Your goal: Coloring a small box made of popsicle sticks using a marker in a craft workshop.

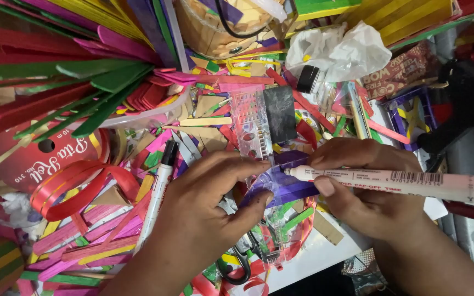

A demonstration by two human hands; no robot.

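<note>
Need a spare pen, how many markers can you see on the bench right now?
2. One white marker is in the right hand, its tip on the purple piece. A second marker with a black cap lies left of the left hand. Clutter may hide more.

Bright even light, sharp centre, edges slightly soft.

The marker is white with fine black print and a barcode; the craft stick under its tip is purple. The clear plastic ruler carries a stencil pattern beside a black square. A second pen is white with a black cap. The ribbon is red, the crumpled bag white, and loose sticks are green, pink, and yellow.
</note>
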